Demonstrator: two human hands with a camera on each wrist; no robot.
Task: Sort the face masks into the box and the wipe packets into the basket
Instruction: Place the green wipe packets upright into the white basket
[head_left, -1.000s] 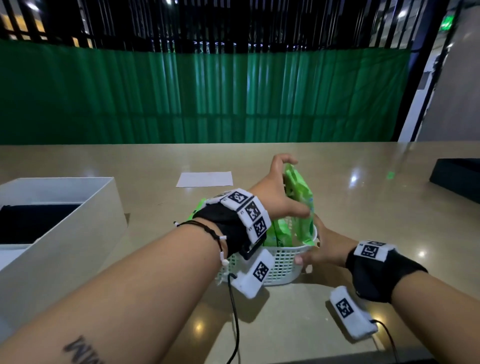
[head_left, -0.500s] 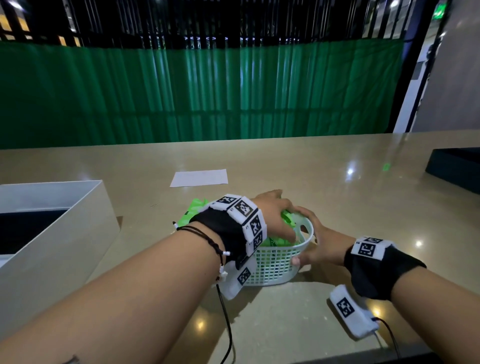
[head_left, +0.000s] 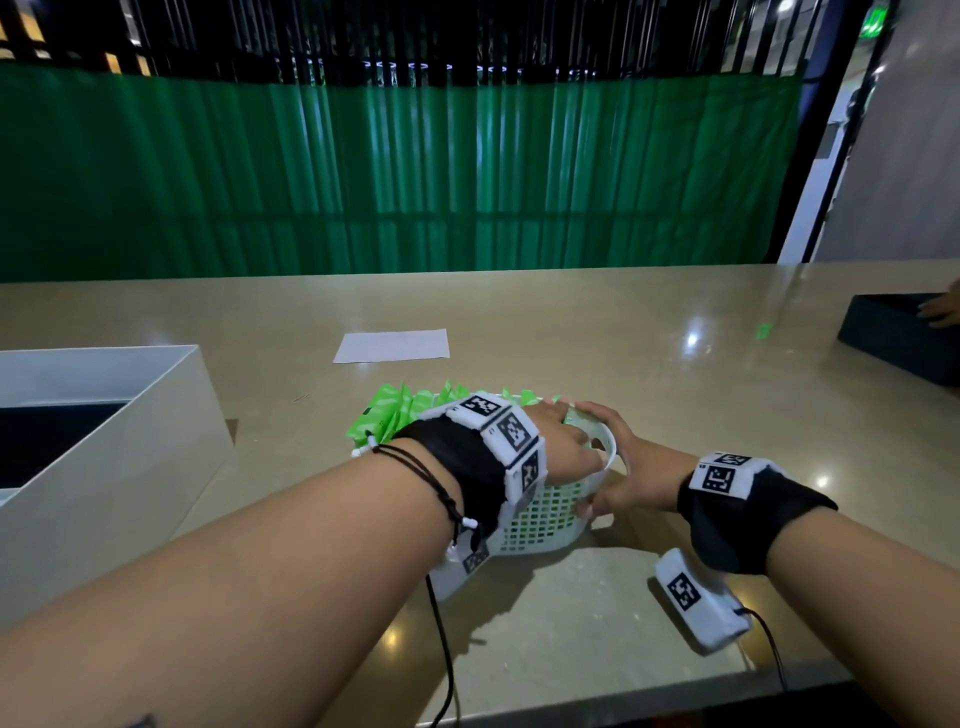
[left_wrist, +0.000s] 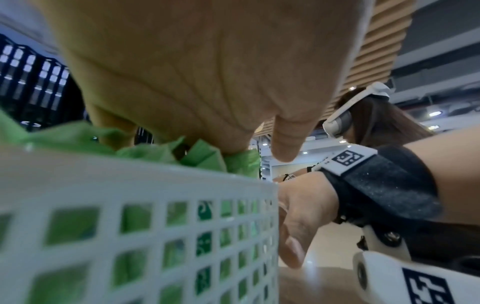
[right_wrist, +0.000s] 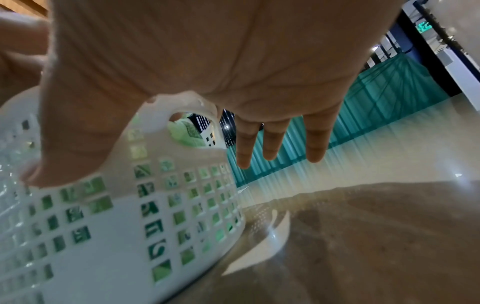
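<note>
A white lattice basket (head_left: 540, 519) stands in the middle of the table, stuffed with green wipe packets (head_left: 395, 415) that stick out over its far left rim. My left hand (head_left: 569, 444) lies on top of the basket, fingers pointing down onto the packets (left_wrist: 155, 152) and pressing them. My right hand (head_left: 634, 478) rests on the basket's right handle (right_wrist: 182, 102), thumb against the wall, the other fingers (right_wrist: 270, 144) straight beyond the rim. The white box (head_left: 130, 467) stands at the left with something black inside; no single mask can be made out.
A white sheet of paper (head_left: 392, 345) lies flat beyond the basket. At the far right edge sits a black tray (head_left: 898, 343) with another person's hand (head_left: 940, 309) at it. The table's front edge runs just below my forearms.
My left hand has come down with the upright green packet and pushed it into the basket. My right hand has stayed on the basket's right side.
</note>
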